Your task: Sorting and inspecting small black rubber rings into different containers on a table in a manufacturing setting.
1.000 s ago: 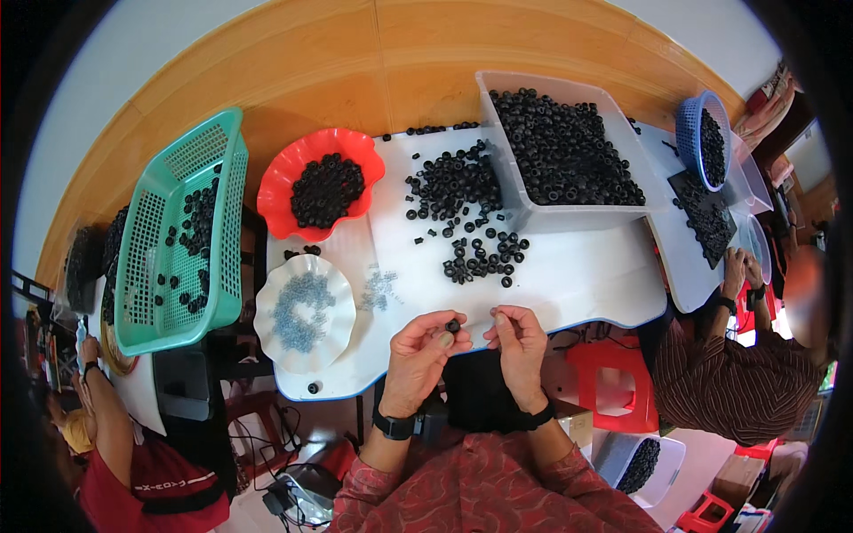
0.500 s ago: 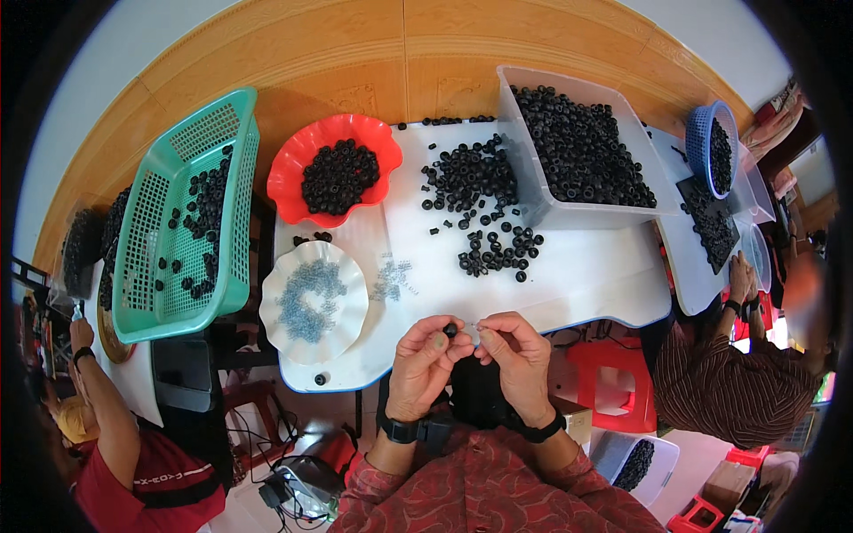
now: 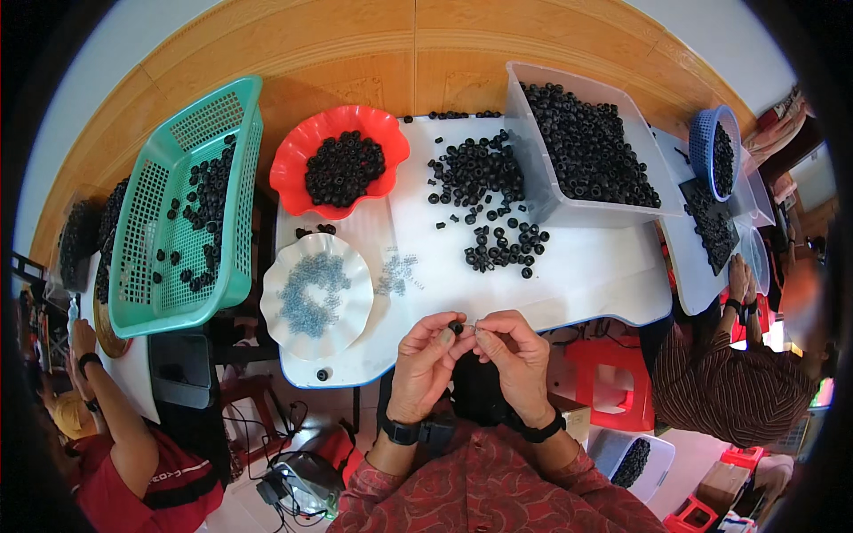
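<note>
Close in front of my body, just off the table's front edge, both hands are raised and almost touching. Between thumb and fingertips, my left hand [image 3: 425, 366] pinches a small round black part [image 3: 456, 327] with a dark hollow. My right hand [image 3: 517, 362] is closed in a pinch beside it, at a small, thin, pale piece [image 3: 474, 326] whose kind is too small to make out. Nearest on the white table [image 3: 586, 280] lie loose black parts [image 3: 506, 249]. A white scalloped dish [image 3: 354, 330] holds small clear bluish pieces [image 3: 311, 293], some scattered beside it.
A red scalloped bowl [image 3: 395, 151] and a clear bin [image 3: 569, 211] hold black parts. Left is a green basket [image 3: 178, 315]; right, a blue basket [image 3: 702, 147]. Co-workers sit at both sides, one in red [image 3: 169, 480], one in stripes [image 3: 733, 382]. A red stool [image 3: 613, 382] stands below.
The black part has turned in my left fingers, showing its hollow. A pale, roundish patch between my hands now appears as a thin piece. The view has shifted slightly.
</note>
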Demonstrator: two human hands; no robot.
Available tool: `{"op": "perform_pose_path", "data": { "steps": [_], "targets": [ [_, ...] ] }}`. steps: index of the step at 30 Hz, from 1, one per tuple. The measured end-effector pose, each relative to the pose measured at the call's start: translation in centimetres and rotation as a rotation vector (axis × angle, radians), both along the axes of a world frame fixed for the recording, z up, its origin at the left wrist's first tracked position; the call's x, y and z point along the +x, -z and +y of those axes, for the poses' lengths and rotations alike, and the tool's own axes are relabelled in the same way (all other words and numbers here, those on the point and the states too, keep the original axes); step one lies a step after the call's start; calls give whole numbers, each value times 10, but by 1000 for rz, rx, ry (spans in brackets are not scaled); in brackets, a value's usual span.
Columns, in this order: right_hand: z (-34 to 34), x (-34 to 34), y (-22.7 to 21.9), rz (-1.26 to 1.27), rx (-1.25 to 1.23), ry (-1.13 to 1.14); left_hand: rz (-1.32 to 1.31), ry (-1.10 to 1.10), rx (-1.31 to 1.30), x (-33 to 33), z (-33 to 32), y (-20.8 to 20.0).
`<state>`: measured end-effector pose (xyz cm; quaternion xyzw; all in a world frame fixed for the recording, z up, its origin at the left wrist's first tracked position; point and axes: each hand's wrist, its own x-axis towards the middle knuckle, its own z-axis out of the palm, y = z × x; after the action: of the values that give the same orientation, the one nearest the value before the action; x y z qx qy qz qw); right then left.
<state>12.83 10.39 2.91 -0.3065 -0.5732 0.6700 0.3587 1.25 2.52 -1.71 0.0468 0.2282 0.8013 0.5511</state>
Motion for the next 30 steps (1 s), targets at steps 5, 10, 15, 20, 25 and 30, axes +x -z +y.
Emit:
{"op": "perform_pose_path", "data": {
  "steps": [5,10,15,20,25,30],
  "targets": [
    [-2,-3,2,4,46,-26,-4,-8,31,-1,-1,3],
    [-3,-4,6,-9,86,-24,-3,-5,32,-1,-3,6],
    [-5,-7,1,4,73,-37,21,-8,-9,-1,-5,4],
    [-3,-5,6,-41,149,-72,150,-7,-74,-3,-9,7],
    [2,-3,9,-76,106,-122,231,7,-60,-7,-12,9],
    [7,0,6,-126,-61,-207,272,39,-41,-10,-15,14]
  ]
}}
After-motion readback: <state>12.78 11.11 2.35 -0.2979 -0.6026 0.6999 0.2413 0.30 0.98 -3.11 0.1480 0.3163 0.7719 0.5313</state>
